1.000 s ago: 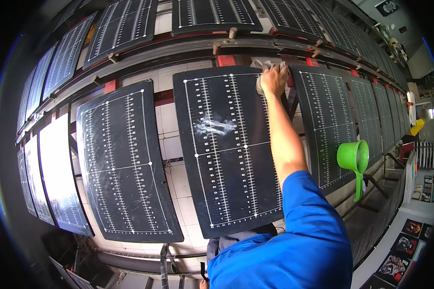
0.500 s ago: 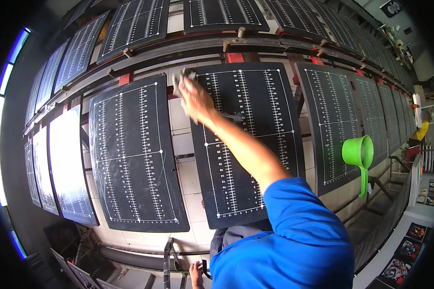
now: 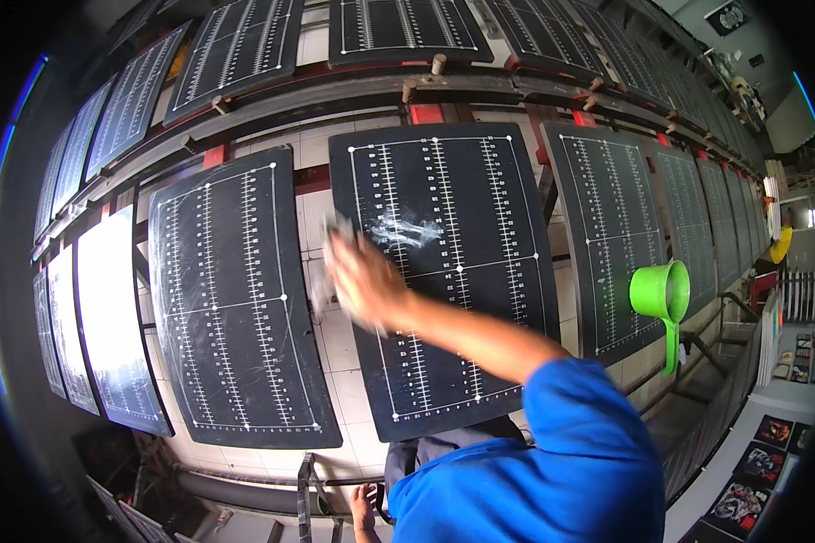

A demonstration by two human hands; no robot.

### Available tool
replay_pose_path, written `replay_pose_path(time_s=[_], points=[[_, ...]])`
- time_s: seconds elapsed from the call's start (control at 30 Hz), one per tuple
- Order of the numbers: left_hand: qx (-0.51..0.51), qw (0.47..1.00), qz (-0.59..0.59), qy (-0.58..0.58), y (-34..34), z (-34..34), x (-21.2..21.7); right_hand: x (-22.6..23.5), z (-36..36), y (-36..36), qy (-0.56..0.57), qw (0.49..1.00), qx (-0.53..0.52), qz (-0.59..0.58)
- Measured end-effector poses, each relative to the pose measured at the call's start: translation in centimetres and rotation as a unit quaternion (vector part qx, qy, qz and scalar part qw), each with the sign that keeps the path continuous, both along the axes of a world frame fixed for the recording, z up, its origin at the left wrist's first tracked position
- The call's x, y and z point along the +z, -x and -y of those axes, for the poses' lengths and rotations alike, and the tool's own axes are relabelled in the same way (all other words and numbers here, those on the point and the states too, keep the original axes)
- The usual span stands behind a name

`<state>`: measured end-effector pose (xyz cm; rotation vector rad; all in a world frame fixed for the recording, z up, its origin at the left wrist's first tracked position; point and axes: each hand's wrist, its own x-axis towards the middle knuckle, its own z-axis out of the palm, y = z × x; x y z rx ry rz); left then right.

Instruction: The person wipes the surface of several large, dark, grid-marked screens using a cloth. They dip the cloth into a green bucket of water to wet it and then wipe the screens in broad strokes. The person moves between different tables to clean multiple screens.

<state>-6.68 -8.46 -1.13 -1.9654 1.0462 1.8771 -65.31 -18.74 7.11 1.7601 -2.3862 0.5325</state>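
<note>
- Main thing: black board (image 3: 507, 317) with white ruler scales, mid-view; clock read from its middle, 12 at top of view.
- Grey cloth (image 3: 338, 223) at 9 to 10, past the board's left edge over the gap; motion-blurred, outline unclear.
- Right hand (image 3: 369, 282) at 9, over the left edge, grasping the cloth; fingers blurred, contact with board can't be told.
- Pale smear (image 3: 406, 232) at 10 to 11 on the board, just beside the right hand.
- Left hand (image 3: 362, 509) at 7, low, well apart from the board; too small to tell whether it grips or is slack.
- Blue sleeve (image 3: 575, 416) at 5, its bare forearm crossing the board's lower half toward 9.
- Left neighbour board (image 3: 226, 344) at 9, same kind, scuffed surface.
- Right neighbour board (image 3: 629, 217) at 2 to 3, same kind, slightly greyer.
- Green dipper (image 3: 659, 291) at 3, handle toward 6, overlapping the right neighbour board in view; support unclear.
- Glare-white board (image 3: 109, 299) farther out at 9.
- Red support piece (image 3: 427, 114) at 12, just beyond top edge.
- Far-row board (image 3: 407, 36) at 12, beyond the rail.
</note>
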Motion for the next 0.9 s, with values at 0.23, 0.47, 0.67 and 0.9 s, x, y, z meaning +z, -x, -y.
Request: replay_pose_path(time_s=[0.23,0.47,0.67,0.9], points=[[0.015,0.999,0.024,0.031,-2.8,-1.9,1.5,-1.8,-0.2,23.1,0.113,0.928,-0.31,0.173],[0.004,0.998,0.033,-0.045,-6.1,-0.3,0.2,-2.6,-15.5,26.3,0.046,0.86,-0.508,-0.001],[-0.249,0.963,-0.019,0.104,-7.6,5.4,-3.8,-2.5,-26.9,7.6,0.066,0.861,-0.504,0.008],[-0.219,0.964,-0.124,0.08,-5.5,8.5,-3.3,-1.1,-38.4,-16.8,0.024,0.787,-0.603,0.126]])
